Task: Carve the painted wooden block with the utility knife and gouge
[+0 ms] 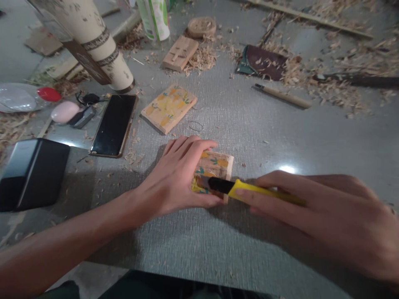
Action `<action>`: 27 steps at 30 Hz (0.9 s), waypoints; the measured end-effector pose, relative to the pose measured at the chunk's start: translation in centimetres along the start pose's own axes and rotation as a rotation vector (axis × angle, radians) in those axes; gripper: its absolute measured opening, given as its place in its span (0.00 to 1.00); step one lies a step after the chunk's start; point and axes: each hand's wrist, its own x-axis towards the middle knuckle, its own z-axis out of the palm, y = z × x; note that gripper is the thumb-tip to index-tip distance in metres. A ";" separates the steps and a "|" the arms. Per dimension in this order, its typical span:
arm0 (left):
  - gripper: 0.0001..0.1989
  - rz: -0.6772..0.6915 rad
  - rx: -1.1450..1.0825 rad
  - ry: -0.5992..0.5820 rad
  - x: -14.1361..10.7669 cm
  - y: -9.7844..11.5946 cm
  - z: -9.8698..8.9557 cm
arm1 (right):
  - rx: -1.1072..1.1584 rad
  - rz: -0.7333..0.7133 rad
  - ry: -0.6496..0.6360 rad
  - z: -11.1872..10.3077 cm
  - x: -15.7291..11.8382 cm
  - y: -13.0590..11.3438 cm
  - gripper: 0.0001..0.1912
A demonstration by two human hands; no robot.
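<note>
My left hand (181,178) is wrapped round a small wooden block (220,161) painted with yellow and green shapes, pressing it against the table. Fingers lie along its far side and the thumb along its near side. In my right hand (324,207) is a yellow utility knife (249,192), its handle gripped between thumb and fingers. The blade points left and lies over the block's painted face; part of that face looks brown and bare. Farther back rests a second wooden block (170,107) with a similar yellow pattern.
A phone (114,124) and a black box (34,174) lie to the left. Beyond stand a tall cream cup (109,54) and a green-white can (154,20). A carved block (180,53), a dark pouch (264,62) and a wooden-handled tool (282,96) lie among shavings (352,87).
</note>
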 end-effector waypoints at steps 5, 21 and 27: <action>0.29 0.088 -0.043 0.054 -0.4 0.3 -0.7 | -0.111 0.064 0.155 -0.3 0.2 1.7 0.17; 0.21 0.071 -0.132 0.112 -0.6 -0.4 -1.3 | -0.006 -0.027 -0.010 0.4 -0.3 2.4 0.19; 0.14 -0.028 0.016 0.306 -0.4 -0.2 -1.2 | 0.032 0.034 -0.023 -0.3 -0.5 2.0 0.18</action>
